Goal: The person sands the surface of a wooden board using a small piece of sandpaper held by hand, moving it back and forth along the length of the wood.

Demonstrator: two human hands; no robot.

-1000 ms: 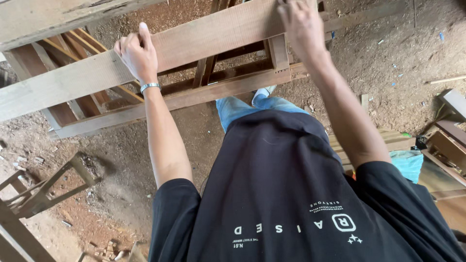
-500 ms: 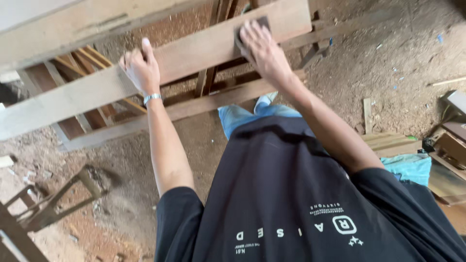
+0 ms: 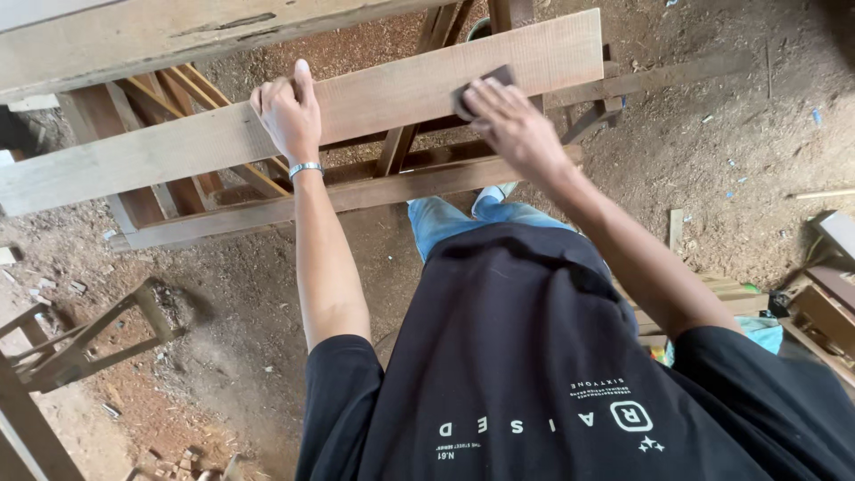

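**A:** Your right hand [image 3: 509, 125] has slid back along the plank [image 3: 374, 102]. A second ago it was out at the far end; half a second ago it was partway in; now it sits nearer the middle, fingers laid flat and pressing a dark pad [image 3: 481, 87] onto the face of the wood.

**B:** And the left?

**A:** Your left hand [image 3: 287, 111] hasn't shifted. It's curled over the plank's upper edge, fingers wrapped and thumb up, clamping the board, with the bracelet [image 3: 305, 167] at the wrist. The plank itself lies where it did, tilted across the wooden frame [image 3: 356, 191] in front of you, above the dirt floor [image 3: 739, 116].

**B:** So what does that tell me?

**A:** By my reading, you're rubbing in strokes along the grain, and this one travels toward your steadying hand. The stretch beyond the pad has been passed over; the stretch between your hands has not been reached on this stroke.

**B:** Is the pad gripped?

**A:** Pinned under the palm and fingers rather than pinched; only its far corner shows past your fingertips.
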